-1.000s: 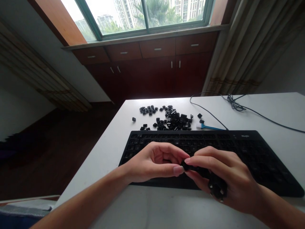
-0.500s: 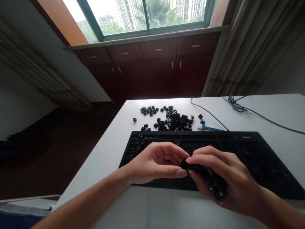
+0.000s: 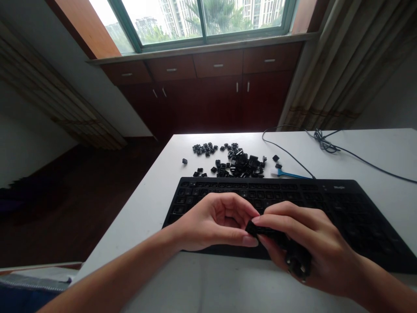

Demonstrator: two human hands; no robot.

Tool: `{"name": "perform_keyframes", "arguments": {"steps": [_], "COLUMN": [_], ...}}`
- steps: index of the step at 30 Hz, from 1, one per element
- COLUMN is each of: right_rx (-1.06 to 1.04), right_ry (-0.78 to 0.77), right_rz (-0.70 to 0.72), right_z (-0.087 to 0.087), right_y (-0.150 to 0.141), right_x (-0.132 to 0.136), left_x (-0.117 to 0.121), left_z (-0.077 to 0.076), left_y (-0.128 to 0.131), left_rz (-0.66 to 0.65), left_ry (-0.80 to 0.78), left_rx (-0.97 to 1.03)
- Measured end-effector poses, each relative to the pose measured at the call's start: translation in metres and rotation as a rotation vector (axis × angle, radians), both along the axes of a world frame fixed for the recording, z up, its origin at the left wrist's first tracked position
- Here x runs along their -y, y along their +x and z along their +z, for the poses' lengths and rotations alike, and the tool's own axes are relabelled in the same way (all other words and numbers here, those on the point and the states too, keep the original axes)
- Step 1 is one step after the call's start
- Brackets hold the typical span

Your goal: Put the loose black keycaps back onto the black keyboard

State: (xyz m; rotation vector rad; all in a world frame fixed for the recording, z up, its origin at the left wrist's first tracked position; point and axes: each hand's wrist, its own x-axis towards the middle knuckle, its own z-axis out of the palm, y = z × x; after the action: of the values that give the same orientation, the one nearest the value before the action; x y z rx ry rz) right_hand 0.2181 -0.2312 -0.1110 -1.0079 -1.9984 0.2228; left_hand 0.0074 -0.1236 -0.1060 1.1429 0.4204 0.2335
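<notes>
A small black keycap [image 3: 250, 227] is pinched between the fingertips of both hands, low over the near half of the keyboard. My left hand [image 3: 216, 221] is closed on it with thumb and forefinger, the other fingers curled behind. From the other side, my right hand [image 3: 304, 234] grips the keycap with its fingertips. A dark object with small shiny points [image 3: 298, 262] rests in the right palm; its kind is hard to make out. Beneath both hands lies a black keyboard [image 3: 224, 251], its lower middle keys hidden by them.
Behind the keyboard is a heap of loose black keycaps [image 3: 246, 165], with smaller clusters around it. A blue brush [image 3: 291, 174] lies beside the heap. A dark cable [image 3: 289, 154] runs across the white table [image 3: 146, 191] to a tied coil [image 3: 322, 141].
The keycap between my fingertips has turned slightly, and my left thumb has slid a little to the right. The view has shifted slightly; the other things stay put.
</notes>
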Motion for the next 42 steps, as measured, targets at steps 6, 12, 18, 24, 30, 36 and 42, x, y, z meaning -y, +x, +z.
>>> {"name": "perform_keyframes", "arguments": {"steps": [6, 12, 18, 24, 30, 36, 42], "right_rx": [0.019, 0.032, 0.041, 0.018, 0.010, 0.008, 0.012], "right_ry": [0.003, 0.007, -0.001, -0.001, 0.010, 0.030, 0.048], "right_rz": [-0.006, -0.010, -0.002, -0.043, -0.070, -0.099, -0.145], "right_z": [0.0011, 0.0007, -0.0020, -0.0033, -0.0020, -0.0006, 0.0004], "right_y": [-0.0004, 0.0001, 0.0010, -0.0004, -0.0017, -0.0013, -0.0019], "right_x": [-0.0015, -0.0014, -0.0003, -0.0007, -0.0018, -0.0030, -0.0021], "left_x": [0.0010, 0.0006, 0.0007, 0.0005, -0.0006, -0.0014, -0.0002], "left_z": [0.0015, 0.0009, 0.0005, 0.0010, 0.0041, 0.0054, 0.0055], "left_y": [0.0010, 0.0008, 0.0009, 0.0007, 0.0017, 0.0031, 0.0038], "left_rz": [0.014, 0.014, 0.017, -0.003, 0.012, 0.073, 0.074], "left_ry": [0.019, 0.031, 0.015, 0.013, 0.037, 0.105, 0.070], "left_rx": [-0.002, -0.001, 0.001, -0.001, 0.004, -0.051, -0.041]}}
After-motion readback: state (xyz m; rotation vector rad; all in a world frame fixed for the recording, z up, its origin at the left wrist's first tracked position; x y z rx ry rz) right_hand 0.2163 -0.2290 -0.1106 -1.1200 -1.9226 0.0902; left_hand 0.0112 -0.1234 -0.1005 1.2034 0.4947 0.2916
